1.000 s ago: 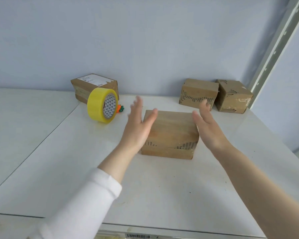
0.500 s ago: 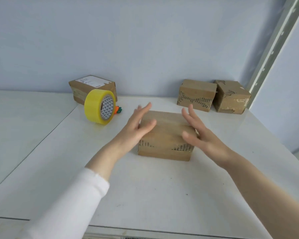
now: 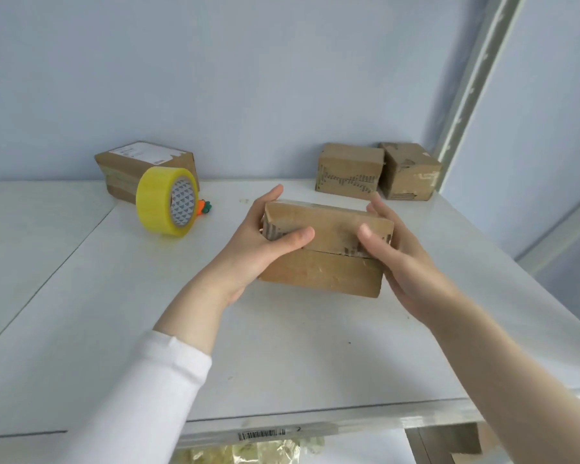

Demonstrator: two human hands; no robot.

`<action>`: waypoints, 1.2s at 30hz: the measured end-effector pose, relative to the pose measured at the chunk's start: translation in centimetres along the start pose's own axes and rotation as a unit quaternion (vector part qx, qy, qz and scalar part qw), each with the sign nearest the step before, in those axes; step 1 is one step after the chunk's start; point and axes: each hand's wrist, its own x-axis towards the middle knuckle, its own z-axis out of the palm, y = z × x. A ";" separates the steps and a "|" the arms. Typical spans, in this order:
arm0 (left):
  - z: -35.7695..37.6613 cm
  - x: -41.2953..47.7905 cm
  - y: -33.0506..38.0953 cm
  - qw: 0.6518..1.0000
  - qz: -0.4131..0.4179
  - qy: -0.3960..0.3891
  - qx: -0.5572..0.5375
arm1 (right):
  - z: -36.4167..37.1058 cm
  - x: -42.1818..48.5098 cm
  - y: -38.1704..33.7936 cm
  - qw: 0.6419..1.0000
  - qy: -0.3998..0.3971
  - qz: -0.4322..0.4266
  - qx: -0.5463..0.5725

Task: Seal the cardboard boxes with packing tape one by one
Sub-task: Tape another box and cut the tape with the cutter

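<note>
A flat brown cardboard box [image 3: 329, 249] sits at the middle of the white table [image 3: 282, 356], tipped up so its seamed face turns toward me. My left hand [image 3: 258, 242] grips its left end, thumb across the front and fingers behind. My right hand [image 3: 389, 242] grips its right end the same way. A roll of yellow packing tape [image 3: 164, 205] stands on edge at the back left, apart from both hands.
One cardboard box with a white label [image 3: 141, 162] lies behind the tape roll by the wall. Two more cardboard boxes [image 3: 349, 170] [image 3: 411, 170] stand at the back right beside a metal upright [image 3: 466, 95]. A small orange object [image 3: 203, 206] lies next to the roll.
Both hands were open above the box; they have closed on its two ends and tilted it up toward me.
</note>
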 end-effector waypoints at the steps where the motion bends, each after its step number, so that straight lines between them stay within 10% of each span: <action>1: 0.2 -0.4 0.4 1.000 0.000 0.001 -0.003 | 0.2 -1.0 -0.2 1.000 -0.008 0.003 0.002; 13: 5.7 -6.5 1.5 0.971 -0.011 -0.235 -0.031 | 0.7 -15.7 -1.1 0.971 0.232 0.014 0.052; 36: 47.2 -30.8 -9.4 0.795 -0.097 -0.599 -0.022 | -14.5 -61.2 8.7 0.806 0.568 0.141 0.085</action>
